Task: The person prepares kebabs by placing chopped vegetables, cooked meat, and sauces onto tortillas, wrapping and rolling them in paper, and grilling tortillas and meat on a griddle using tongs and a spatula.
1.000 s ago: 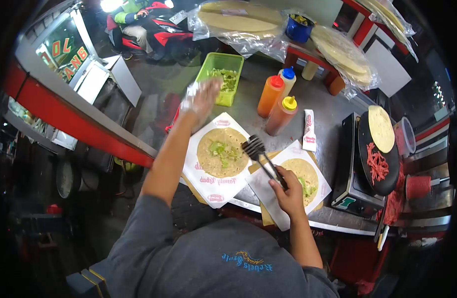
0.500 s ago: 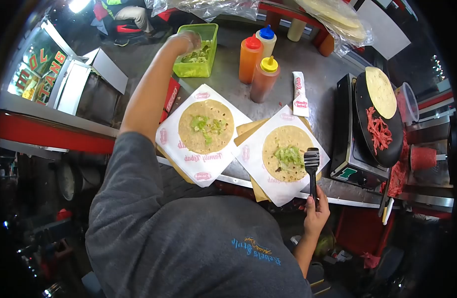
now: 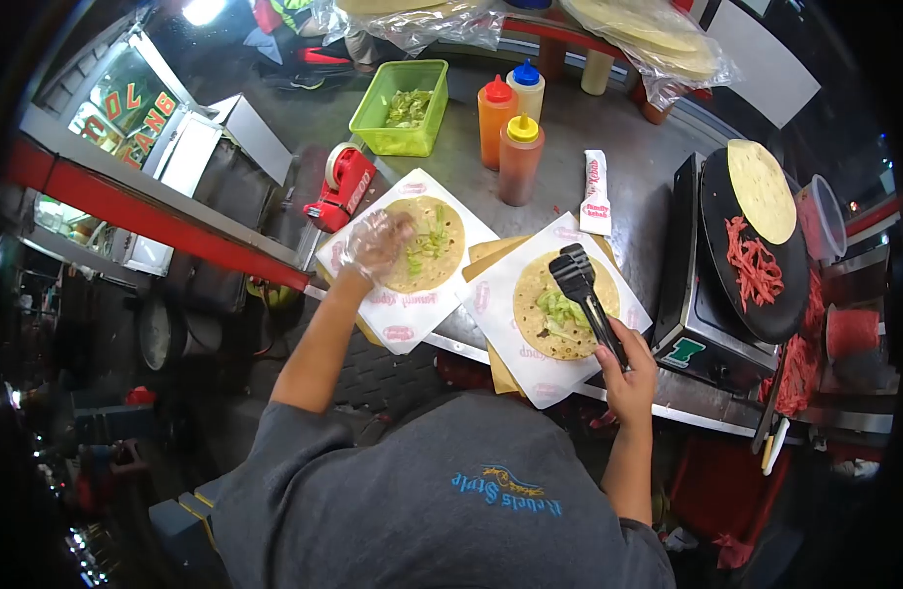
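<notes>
My left hand (image 3: 378, 243), in a clear plastic glove, is over the left edge of a flatbread (image 3: 449, 257) with shredded lettuce (image 3: 431, 241) on it. Motion blurs its fingers, so I cannot make out whether they hold anything. My right hand (image 3: 628, 378) is closed around black tongs (image 3: 594, 309), whose heads reach over the right flatbread (image 3: 533, 329). A heap of lettuce (image 3: 561, 306) lies on that flatbread. Each flatbread rests on printed white paper (image 3: 412, 312). A green tub (image 3: 365, 118) with shredded lettuce inside stands beyond the left flatbread.
Behind the flatbreads stand an orange sauce bottle (image 3: 492, 133), a yellow-capped bottle (image 3: 520, 167) and a blue-capped bottle (image 3: 527, 90). A red tape dispenser (image 3: 345, 191) sits left. At right, a black pan (image 3: 721, 250) holds red meat strips (image 3: 754, 263) and another flatbread (image 3: 763, 191).
My left hand has come from the green tub back to the left flatbread. My right hand has raised the tongs slightly, tilting their heads left over the right flatbread.
</notes>
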Demonstrator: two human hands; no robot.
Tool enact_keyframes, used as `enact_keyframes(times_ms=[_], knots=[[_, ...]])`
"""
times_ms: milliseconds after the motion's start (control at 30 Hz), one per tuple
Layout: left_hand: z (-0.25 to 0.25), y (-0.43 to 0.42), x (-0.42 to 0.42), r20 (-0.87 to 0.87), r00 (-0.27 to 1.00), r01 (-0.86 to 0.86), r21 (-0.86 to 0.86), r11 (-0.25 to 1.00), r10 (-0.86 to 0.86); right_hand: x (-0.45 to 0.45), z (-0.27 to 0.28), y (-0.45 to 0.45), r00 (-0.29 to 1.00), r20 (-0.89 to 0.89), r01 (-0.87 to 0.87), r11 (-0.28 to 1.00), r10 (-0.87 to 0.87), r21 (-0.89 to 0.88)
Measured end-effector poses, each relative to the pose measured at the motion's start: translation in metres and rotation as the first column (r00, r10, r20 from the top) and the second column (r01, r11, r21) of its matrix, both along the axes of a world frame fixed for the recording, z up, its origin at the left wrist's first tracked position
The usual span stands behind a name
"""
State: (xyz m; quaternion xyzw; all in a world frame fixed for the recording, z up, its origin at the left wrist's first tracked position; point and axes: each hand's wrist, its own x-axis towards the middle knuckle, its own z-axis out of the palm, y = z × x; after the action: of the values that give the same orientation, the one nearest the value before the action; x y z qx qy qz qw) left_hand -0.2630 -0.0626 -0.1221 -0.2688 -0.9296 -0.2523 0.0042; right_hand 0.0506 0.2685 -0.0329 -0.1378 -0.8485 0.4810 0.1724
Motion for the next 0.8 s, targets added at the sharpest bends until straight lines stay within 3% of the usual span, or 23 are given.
enact_keyframes(times_ms=[133,167,267,367,467,567,667,733,800], knots=[[0.019,0.005,0.022,0.141,0.982,0.146,-0.169,0.975,-0.123,-0.017,0.0,-0.012,0.996,0.008,-0.084,0.996,0.084,0.007],[0.021,0.006,0.021,0.173,0.983,0.095,-0.231,0.968,-0.056,-0.02,0.0,-0.015,0.994,-0.004,-0.109,0.994,0.109,0.02],[0.022,0.012,0.012,0.067,0.998,0.028,-0.157,0.987,-0.018,-0.024,0.001,-0.024,0.994,-0.023,-0.107,0.994,0.107,0.007],[-0.021,0.007,-0.026,-0.216,0.858,0.43,-0.194,0.882,-0.466,-0.021,-0.002,-0.033,0.998,0.018,-0.052,0.998,0.053,-0.026],[0.021,0.029,-0.017,0.156,0.902,0.432,-0.304,0.849,-0.403,-0.021,-0.012,-0.038,1.0,0.005,-0.013,1.0,0.013,-0.009],[0.028,0.035,-0.019,0.198,0.886,0.46,-0.284,0.841,-0.418,-0.024,-0.014,-0.042,1.0,0.011,0.016,1.0,-0.016,-0.001],[0.048,0.036,-0.02,0.242,0.917,0.347,-0.092,0.933,-0.317,-0.053,-0.008,-0.043,0.998,0.06,0.011,1.0,-0.013,0.024],[0.047,0.023,-0.027,0.292,0.92,0.227,0.15,0.962,-0.262,-0.08,-0.009,-0.045,0.998,0.052,-0.045,0.997,0.042,0.066],[0.05,-0.001,-0.026,0.431,0.864,0.051,0.44,0.897,-0.261,-0.113,-0.013,-0.053,0.995,0.053,-0.093,0.973,0.084,0.21]])
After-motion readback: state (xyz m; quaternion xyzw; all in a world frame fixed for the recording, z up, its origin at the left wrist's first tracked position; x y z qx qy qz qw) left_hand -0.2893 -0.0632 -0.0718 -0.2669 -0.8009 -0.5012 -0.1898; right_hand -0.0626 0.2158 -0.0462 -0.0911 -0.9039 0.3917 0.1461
